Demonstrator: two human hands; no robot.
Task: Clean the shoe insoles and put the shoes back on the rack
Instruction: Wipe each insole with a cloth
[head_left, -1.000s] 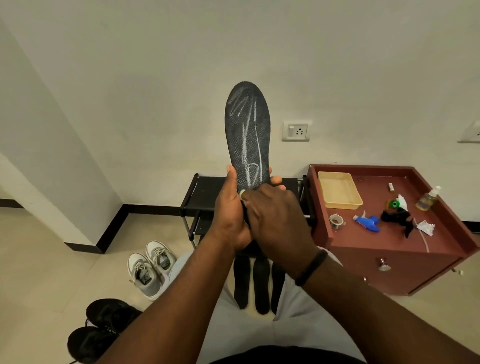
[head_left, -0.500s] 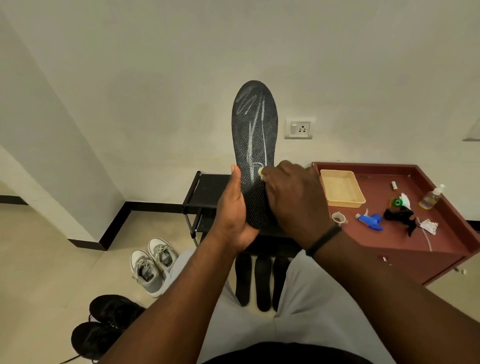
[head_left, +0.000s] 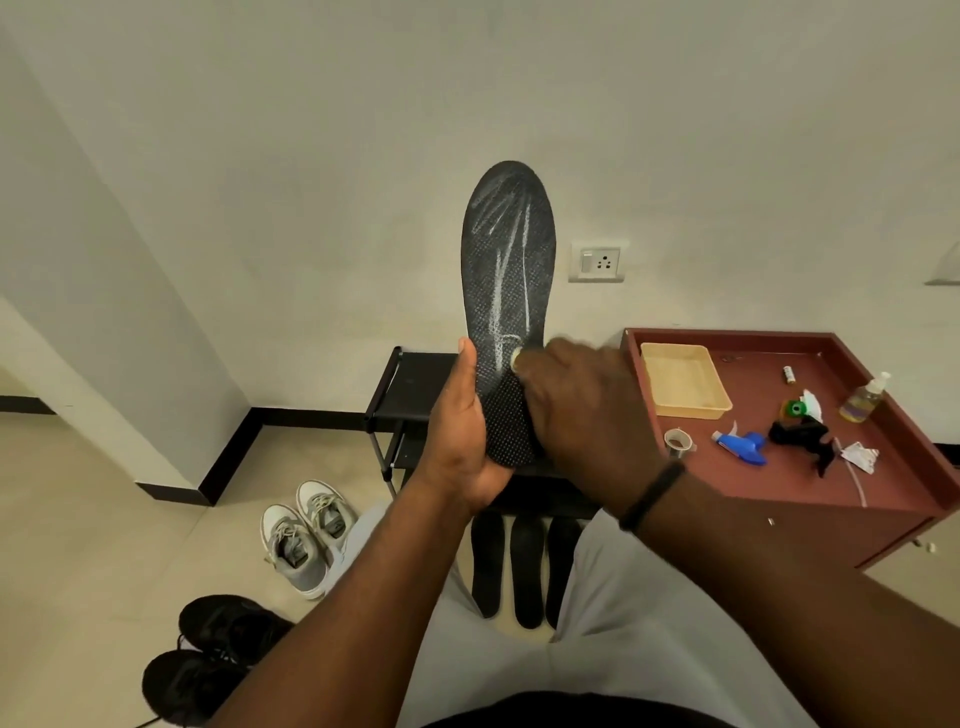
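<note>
Across the right of the frame stands the red cabinet (head_left: 810, 483), its top carrying a beige tray (head_left: 683, 382), a blue spray head (head_left: 743, 447), a soap bottle (head_left: 865, 397) and small oddments. Behind the hands, at centre, is the black shoe rack (head_left: 410, 387). On the floor at lower left sit a grey pair of shoes (head_left: 306, 535) and, nearer the bottom corner, a black pair of shoes (head_left: 208, 654); three more dark insoles (head_left: 524, 566) lie side by side between the knees.

At centre the insole (head_left: 506, 291) in hand stands upright, toe up, streaked with white lines. The left hand (head_left: 462, 441) grasps its heel end, thumb along the left edge. The right hand (head_left: 576, 410) is curled over a small pale cleaning pad (head_left: 515, 358), pinching it against the insole's middle; what exactly the pad is cannot be told.

The step in hand looks like scrubbing. To do it well, brace the heel firmly so the flexible sole does not bow away, press evenly, and work in overlapping strokes from middle to toe, then down to the heel, until the white streaks are spread or lifted.
</note>
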